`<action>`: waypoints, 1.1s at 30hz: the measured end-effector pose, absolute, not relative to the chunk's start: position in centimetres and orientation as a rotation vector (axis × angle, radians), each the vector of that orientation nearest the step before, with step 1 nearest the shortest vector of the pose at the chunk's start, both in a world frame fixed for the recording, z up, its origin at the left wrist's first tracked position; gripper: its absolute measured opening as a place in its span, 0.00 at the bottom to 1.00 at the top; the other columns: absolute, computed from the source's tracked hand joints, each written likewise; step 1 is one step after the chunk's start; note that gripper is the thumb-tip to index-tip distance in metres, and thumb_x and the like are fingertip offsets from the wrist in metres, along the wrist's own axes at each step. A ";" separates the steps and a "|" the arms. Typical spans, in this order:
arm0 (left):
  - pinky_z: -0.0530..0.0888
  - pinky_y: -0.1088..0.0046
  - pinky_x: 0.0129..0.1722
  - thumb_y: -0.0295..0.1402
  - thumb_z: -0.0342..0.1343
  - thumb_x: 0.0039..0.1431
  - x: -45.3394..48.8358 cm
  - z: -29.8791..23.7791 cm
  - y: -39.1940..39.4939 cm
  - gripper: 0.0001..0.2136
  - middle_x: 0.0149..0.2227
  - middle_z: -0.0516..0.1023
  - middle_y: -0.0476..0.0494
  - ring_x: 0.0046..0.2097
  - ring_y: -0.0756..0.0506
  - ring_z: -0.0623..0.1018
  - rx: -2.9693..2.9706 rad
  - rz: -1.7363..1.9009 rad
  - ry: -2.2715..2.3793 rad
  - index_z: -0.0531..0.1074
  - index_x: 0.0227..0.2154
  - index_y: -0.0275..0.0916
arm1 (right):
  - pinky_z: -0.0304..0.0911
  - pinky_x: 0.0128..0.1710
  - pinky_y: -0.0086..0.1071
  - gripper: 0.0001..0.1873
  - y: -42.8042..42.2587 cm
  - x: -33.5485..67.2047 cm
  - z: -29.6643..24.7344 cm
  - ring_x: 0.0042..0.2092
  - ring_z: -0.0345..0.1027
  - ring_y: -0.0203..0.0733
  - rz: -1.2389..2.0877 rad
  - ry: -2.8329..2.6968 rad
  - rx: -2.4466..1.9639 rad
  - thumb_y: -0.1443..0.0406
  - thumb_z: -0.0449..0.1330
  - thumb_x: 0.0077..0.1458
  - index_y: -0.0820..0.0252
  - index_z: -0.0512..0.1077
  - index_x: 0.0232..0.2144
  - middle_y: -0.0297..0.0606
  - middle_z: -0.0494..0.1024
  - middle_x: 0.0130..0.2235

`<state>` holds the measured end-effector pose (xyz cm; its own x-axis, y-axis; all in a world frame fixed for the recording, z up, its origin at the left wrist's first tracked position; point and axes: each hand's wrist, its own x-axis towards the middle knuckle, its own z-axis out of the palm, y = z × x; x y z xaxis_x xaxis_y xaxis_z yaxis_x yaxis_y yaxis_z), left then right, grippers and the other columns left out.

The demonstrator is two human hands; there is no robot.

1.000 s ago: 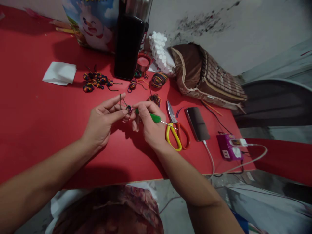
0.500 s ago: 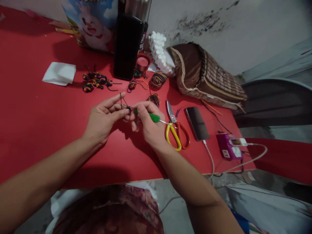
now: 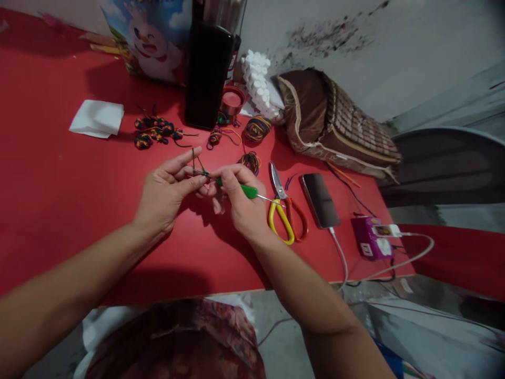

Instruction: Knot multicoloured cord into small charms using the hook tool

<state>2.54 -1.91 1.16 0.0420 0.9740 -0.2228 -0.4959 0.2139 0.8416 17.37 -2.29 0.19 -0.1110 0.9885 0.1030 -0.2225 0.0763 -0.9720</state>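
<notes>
Above the red table (image 3: 98, 210), my right hand (image 3: 246, 202) grips a crochet hook (image 3: 248, 191) by its green handle, with a thin metal end sticking out to the right. My left hand (image 3: 163, 192) pinches a small dark piece of yarn work (image 3: 205, 174) between thumb and fingers. Dark yarn (image 3: 193, 159) runs over its raised index finger down to that piece. The hook's working tip meets the piece, too small to make out clearly. Behind the hands lie a multicoloured yarn ball (image 3: 257, 128), a looser yarn bundle (image 3: 251, 162) and several knotted yarn pieces (image 3: 155, 130).
Scissors (image 3: 281, 202) with yellow and red handles lie right of my right hand. Beyond them are a phone (image 3: 320, 200) on a white cable and a purple power adapter (image 3: 373, 237). A black upright object (image 3: 208, 76), a cushion (image 3: 339, 116) and white paper (image 3: 97, 118) stand or lie further back.
Both hands stay nearly in place. The hook and the left index finger have shifted very slightly left, and the yarn over the finger with them.
</notes>
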 end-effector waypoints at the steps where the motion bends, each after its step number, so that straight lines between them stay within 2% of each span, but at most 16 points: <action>1: 0.79 0.72 0.32 0.22 0.71 0.47 2.5 1.2 -1.9 0.24 0.28 0.83 0.51 0.28 0.50 0.81 0.654 1.255 0.941 0.83 0.49 0.42 | 0.60 0.18 0.26 0.18 -2.3 17.4 0.2 0.19 0.66 0.29 1.321 -1.176 -0.927 0.48 0.65 0.64 0.56 0.74 0.37 0.28 0.78 0.27; 5: 0.80 0.70 0.35 0.22 0.73 0.45 2.3 1.0 -1.9 0.27 0.29 0.84 0.51 0.29 0.49 0.81 0.623 1.222 0.949 0.83 0.51 0.43 | 0.57 0.18 0.25 0.17 -2.2 17.4 -0.1 0.18 0.60 0.27 1.305 -1.172 -0.873 0.50 0.63 0.67 0.56 0.74 0.36 0.25 0.74 0.23; 9: 0.80 0.69 0.37 0.23 0.74 0.44 2.4 0.6 -1.8 0.29 0.29 0.83 0.51 0.30 0.48 0.82 0.601 1.209 0.879 0.82 0.53 0.42 | 0.57 0.18 0.24 0.16 -2.0 17.3 -0.5 0.17 0.59 0.27 1.310 -1.116 -0.825 0.49 0.62 0.68 0.55 0.73 0.37 0.25 0.75 0.24; 16: 0.80 0.73 0.37 0.22 0.73 0.45 2.9 0.7 -2.2 0.25 0.29 0.83 0.52 0.30 0.51 0.81 0.623 1.307 0.899 0.84 0.49 0.42 | 0.54 0.17 0.24 0.20 -2.0 17.2 -0.3 0.18 0.58 0.28 1.234 -1.142 -0.931 0.46 0.61 0.66 0.55 0.73 0.36 0.25 0.72 0.22; 19: 0.79 0.75 0.37 0.21 0.73 0.46 3.2 1.0 -2.5 0.24 0.29 0.83 0.53 0.31 0.52 0.81 0.630 1.313 0.918 0.85 0.49 0.44 | 0.60 0.22 0.25 0.19 -2.5 17.0 -0.4 0.22 0.63 0.30 1.068 -1.239 -1.030 0.47 0.60 0.68 0.55 0.73 0.36 0.27 0.73 0.25; 21: 0.79 0.75 0.36 0.21 0.73 0.47 3.3 1.1 -2.6 0.23 0.28 0.83 0.54 0.31 0.52 0.80 0.609 1.297 0.920 0.85 0.48 0.45 | 0.68 0.30 0.28 0.17 -2.9 16.7 -0.6 0.29 0.70 0.33 0.878 -1.344 -1.086 0.49 0.59 0.69 0.55 0.75 0.37 0.30 0.77 0.29; 24: 0.78 0.77 0.36 0.21 0.73 0.46 3.4 1.0 -2.7 0.22 0.27 0.81 0.55 0.30 0.53 0.78 0.547 1.275 0.906 0.85 0.45 0.45 | 0.72 0.41 0.32 0.14 -3.4 16.4 -1.1 0.37 0.76 0.36 0.660 -1.491 -1.106 0.52 0.58 0.71 0.53 0.75 0.41 0.33 0.81 0.38; 29: 0.76 0.78 0.34 0.20 0.72 0.44 3.1 1.0 -2.5 0.22 0.26 0.80 0.55 0.28 0.54 0.76 0.486 1.215 0.869 0.85 0.45 0.43 | 0.75 0.43 0.35 0.11 -3.6 16.5 -1.7 0.39 0.79 0.38 0.526 -1.613 -1.046 0.54 0.56 0.73 0.50 0.75 0.45 0.33 0.83 0.41; 33: 0.75 0.77 0.33 0.18 0.70 0.45 2.6 1.3 -2.2 0.22 0.27 0.81 0.52 0.27 0.53 0.77 0.494 1.204 0.834 0.85 0.45 0.42 | 0.76 0.41 0.36 0.14 -3.6 17.1 -1.4 0.39 0.79 0.40 0.519 -1.634 -1.028 0.52 0.55 0.73 0.51 0.76 0.46 0.34 0.83 0.39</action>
<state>2.63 -2.20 1.27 0.1244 0.9469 -0.2966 -0.6106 0.3087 0.7293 17.05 -3.58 -1.44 -0.0409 0.8309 0.5549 0.3587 0.5305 -0.7680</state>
